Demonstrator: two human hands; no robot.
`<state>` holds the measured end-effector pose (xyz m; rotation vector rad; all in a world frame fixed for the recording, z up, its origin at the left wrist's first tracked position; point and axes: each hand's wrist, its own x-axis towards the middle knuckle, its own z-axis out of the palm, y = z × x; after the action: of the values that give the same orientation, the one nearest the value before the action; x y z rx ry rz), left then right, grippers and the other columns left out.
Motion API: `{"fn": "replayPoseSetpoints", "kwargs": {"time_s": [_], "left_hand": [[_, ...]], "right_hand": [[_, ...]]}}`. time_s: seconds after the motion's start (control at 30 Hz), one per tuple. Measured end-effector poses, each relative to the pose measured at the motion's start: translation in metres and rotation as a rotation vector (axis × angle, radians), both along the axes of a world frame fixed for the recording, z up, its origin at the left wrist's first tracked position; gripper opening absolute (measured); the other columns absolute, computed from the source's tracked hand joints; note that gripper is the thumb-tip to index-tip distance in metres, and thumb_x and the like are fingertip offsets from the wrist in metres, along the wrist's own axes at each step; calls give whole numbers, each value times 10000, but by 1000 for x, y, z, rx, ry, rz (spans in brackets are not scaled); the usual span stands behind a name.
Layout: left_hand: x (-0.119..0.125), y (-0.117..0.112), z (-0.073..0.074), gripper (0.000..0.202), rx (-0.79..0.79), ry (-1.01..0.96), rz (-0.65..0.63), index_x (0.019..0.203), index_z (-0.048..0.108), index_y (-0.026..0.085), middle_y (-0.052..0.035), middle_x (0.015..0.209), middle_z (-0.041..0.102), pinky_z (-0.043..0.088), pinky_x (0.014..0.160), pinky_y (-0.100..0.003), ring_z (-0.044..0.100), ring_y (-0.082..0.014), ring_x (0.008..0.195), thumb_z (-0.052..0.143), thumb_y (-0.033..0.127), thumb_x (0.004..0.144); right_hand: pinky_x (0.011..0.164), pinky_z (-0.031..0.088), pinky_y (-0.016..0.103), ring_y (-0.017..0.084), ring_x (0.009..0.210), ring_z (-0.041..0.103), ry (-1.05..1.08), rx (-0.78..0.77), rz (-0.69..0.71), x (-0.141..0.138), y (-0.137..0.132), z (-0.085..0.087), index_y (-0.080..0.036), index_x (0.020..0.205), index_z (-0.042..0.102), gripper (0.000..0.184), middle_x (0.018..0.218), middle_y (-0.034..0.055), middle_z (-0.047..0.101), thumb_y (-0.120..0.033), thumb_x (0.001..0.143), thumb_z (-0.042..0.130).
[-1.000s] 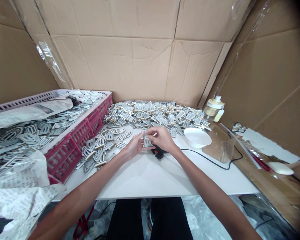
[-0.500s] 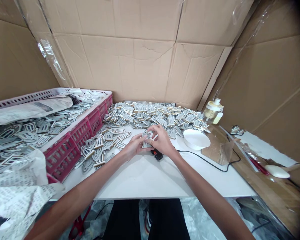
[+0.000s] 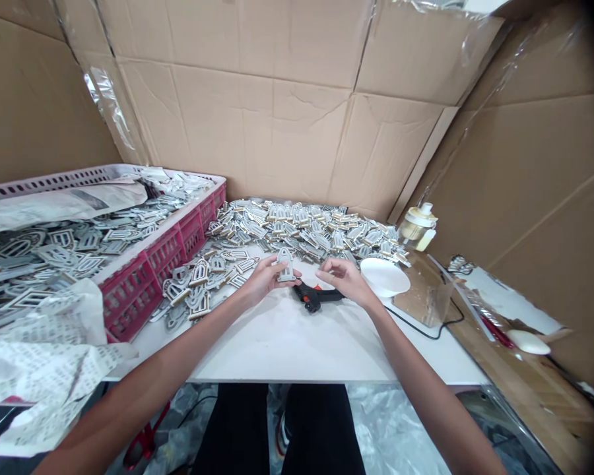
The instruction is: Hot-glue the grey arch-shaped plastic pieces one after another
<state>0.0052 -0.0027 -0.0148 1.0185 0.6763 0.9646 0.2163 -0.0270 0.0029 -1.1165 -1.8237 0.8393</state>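
Observation:
Held upright in my left hand (image 3: 264, 280) is a small grey-and-white arch-shaped piece (image 3: 286, 265) with a flat base. My right hand (image 3: 345, 278) is apart from it to the right, its fingers curled with thumb and fingertips close together; whether something tiny is between them cannot be made out. Below and between the hands a black hot glue gun (image 3: 313, 297) with orange parts lies on the white table (image 3: 277, 349). Many similar arch pieces (image 3: 301, 231) are heaped behind the hands, and more lie loose (image 3: 198, 284) to the left.
A pink plastic crate (image 3: 151, 270) full of such pieces and paper stands at left. Right of my hand is a white round dish (image 3: 385, 277), with a pump bottle (image 3: 418, 224) behind it. A black cable (image 3: 416, 328) crosses the table's right side. Cardboard walls (image 3: 287, 132) enclose the table.
My right hand has come off the arch piece and moved right. The left hand still holds the piece, now more exposed. More of the glue gun shows.

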Motion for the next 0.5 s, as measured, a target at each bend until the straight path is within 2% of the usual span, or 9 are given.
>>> {"fn": "replayPoseSetpoints", "kwargs": {"time_s": [0.07,0.13,0.2,0.3,0.4,0.5], "left_hand": [[-1,1,0,289,2,-3,12,1094,522,122,-108,784,685,548,671,-299,685,-200,708,546,199,817],[-2,3,-1,277,5,-11,19,1091,515,119,-107,775,684,548,682,-302,685,-201,716,531,194,824],[-3,4,-2,272,11,-22,21,1085,507,119,-108,780,685,547,680,-301,686,-204,719,530,196,824],[-2,4,-2,257,5,-27,31,1064,498,116,-118,796,687,547,661,-295,686,-205,708,533,192,821],[-1,2,1,238,-17,-26,37,1063,503,112,-110,768,685,546,663,-294,684,-194,689,505,168,832],[-1,0,3,247,-26,-39,34,1077,514,109,-100,741,679,545,654,-290,682,-189,677,494,162,837]], "right_hand": [[691,436,261,131,746,547,-88,-23,57,5,-5,1,-163,714,550,299,771,16,581,-455,780,564],[756,438,277,154,853,561,-195,-31,94,11,-8,3,-175,845,591,287,887,35,601,-448,758,595],[786,440,291,176,914,561,-324,-64,135,18,-9,5,-200,1012,580,404,962,46,600,-433,693,665],[777,446,297,176,861,573,-468,-125,195,24,-7,6,-211,1170,522,576,917,40,603,-369,647,703],[738,442,283,166,796,572,-563,-127,224,22,-4,4,-207,1162,546,552,890,34,612,-292,637,696],[666,431,270,158,710,562,-625,-125,207,17,-1,3,-195,1104,589,472,807,21,619,-282,649,680]]}}
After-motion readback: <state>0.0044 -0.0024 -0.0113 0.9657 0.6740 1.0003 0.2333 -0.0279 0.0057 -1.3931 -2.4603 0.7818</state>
